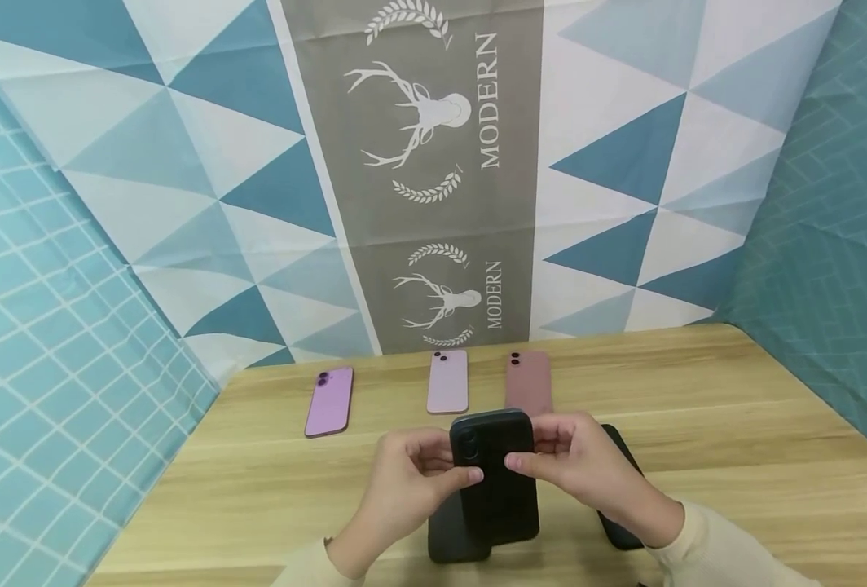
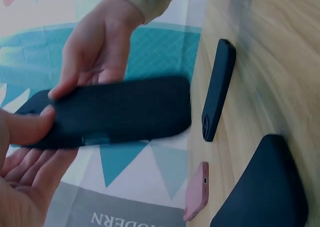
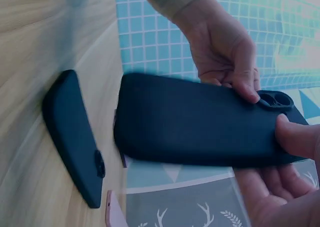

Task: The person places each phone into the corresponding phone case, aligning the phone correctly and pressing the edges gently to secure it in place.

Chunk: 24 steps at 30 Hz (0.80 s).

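Both hands hold up a matte black phone [image 1: 503, 501], its camera side facing the head view. My left hand [image 1: 407, 481] grips its upper left edge, thumb on the back and fingers behind. On the upper right edge, my right hand [image 1: 583, 461] pinches it the same way. A bluish-grey rim shows along its top; its front is hidden. In the right wrist view an oval camera surround [image 3: 276, 100] sits near the thumbs. Partly covered below lies another black phone [image 1: 451, 530] on the table. A third black phone [image 1: 617, 526] lies under the right wrist.
Toward the back of the wooden table [image 1: 257, 481] lie a purple phone [image 1: 328, 403] on the left, a pale pink phone [image 1: 448, 383] in the middle and a darker pink phone [image 1: 529, 383] just beyond the hands. A patterned cloth [image 1: 448, 220] hangs behind the table.
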### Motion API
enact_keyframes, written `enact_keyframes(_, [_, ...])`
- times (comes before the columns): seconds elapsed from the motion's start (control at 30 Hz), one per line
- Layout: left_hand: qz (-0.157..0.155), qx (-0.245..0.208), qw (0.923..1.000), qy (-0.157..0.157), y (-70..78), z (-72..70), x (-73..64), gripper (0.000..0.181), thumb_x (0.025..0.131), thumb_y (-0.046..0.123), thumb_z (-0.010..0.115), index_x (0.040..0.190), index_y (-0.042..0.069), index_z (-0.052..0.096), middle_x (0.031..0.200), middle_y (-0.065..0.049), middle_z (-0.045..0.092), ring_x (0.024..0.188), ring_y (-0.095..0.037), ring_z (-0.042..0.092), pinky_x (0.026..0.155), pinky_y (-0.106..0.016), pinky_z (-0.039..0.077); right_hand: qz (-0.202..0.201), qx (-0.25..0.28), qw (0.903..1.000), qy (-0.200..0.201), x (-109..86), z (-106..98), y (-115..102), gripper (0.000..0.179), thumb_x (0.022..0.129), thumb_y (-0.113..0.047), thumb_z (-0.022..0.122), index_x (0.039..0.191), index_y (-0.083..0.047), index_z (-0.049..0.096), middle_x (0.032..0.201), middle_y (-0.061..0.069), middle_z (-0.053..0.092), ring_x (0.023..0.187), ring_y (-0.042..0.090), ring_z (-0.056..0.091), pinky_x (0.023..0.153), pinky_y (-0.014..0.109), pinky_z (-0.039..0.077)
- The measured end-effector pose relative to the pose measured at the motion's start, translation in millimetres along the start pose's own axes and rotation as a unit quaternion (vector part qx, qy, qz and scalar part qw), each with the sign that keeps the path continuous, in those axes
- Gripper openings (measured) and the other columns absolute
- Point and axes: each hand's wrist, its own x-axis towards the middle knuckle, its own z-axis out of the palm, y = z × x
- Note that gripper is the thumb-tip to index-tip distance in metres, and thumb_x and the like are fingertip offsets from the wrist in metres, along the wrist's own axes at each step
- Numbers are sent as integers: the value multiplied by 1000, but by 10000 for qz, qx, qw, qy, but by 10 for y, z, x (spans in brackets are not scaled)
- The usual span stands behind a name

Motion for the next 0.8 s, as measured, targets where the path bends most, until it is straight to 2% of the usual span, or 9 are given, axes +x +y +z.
enact_keyframes(0.1, [64, -40, 9995, 300, 19, 4, -23, 20, 71, 8, 83, 88, 3, 74, 81, -15, 75, 71, -6, 72, 68, -17, 58, 246, 236, 9994, -12, 10, -9, -41, 41, 87, -18, 71, 117, 9, 61, 102, 16, 72, 87, 10, 71, 79, 24, 58])
enact_keyframes(0.2, [42, -67, 9995, 298, 23, -11, -35, 20, 70, 8, 83, 87, 3, 75, 81, -15, 75, 71, -6, 72, 69, -18, 58, 410, 368, 9985, 20, 4, -6, -76, 42, 85, -18, 72, 115, 9, 61, 99, 9, 73, 86, 11, 70, 80, 25, 57])
enact_keyframes(0.37, [-42, -271, 9990, -353, -9, -61, -48, 22, 73, 13, 83, 89, 0, 74, 84, -20, 74, 70, -5, 71, 69, -21, 59, 254, 117, 9994, 184, -49, 26, -98, 33, 82, -17, 75, 99, 10, 64, 82, -1, 71, 74, 8, 67, 73, 24, 57])
enact_keyframes(0.47, [-31, -487, 9961, -731, -30, -89, -53, 27, 74, 13, 82, 95, -1, 72, 89, -24, 73, 73, -6, 72, 71, -22, 59, 71, -55, 9993, 353, -80, 55, -99, 30, 82, -17, 75, 94, 9, 66, 81, 3, 70, 72, 8, 68, 71, 24, 58])
enact_keyframes(0.57, [149, -510, 9944, -910, -34, -119, -44, 32, 76, 14, 81, 102, 0, 71, 95, -23, 72, 78, -5, 72, 75, -22, 59, 63, -154, 9983, 565, -109, 84, -99, 27, 82, -18, 76, 94, 5, 67, 84, 8, 71, 71, 8, 67, 69, 23, 58])
enact_keyframes(0.67, [489, -428, 9946, -812, -2, -151, -33, 31, 77, 14, 80, 104, 2, 70, 96, -22, 73, 79, -5, 71, 76, -24, 59, 112, -197, 9974, 677, -137, 105, -103, 26, 82, -18, 76, 95, 3, 69, 86, 10, 71, 71, 8, 67, 68, 24, 57])
enact_keyframes(0.8, [851, -399, 9946, -450, 67, -169, -34, 28, 78, 12, 79, 101, 0, 72, 93, -21, 74, 77, -4, 71, 72, -26, 60, 124, -150, 9979, 616, -147, 114, -113, 27, 83, -19, 75, 98, 3, 69, 88, 11, 72, 73, 9, 69, 69, 24, 58])
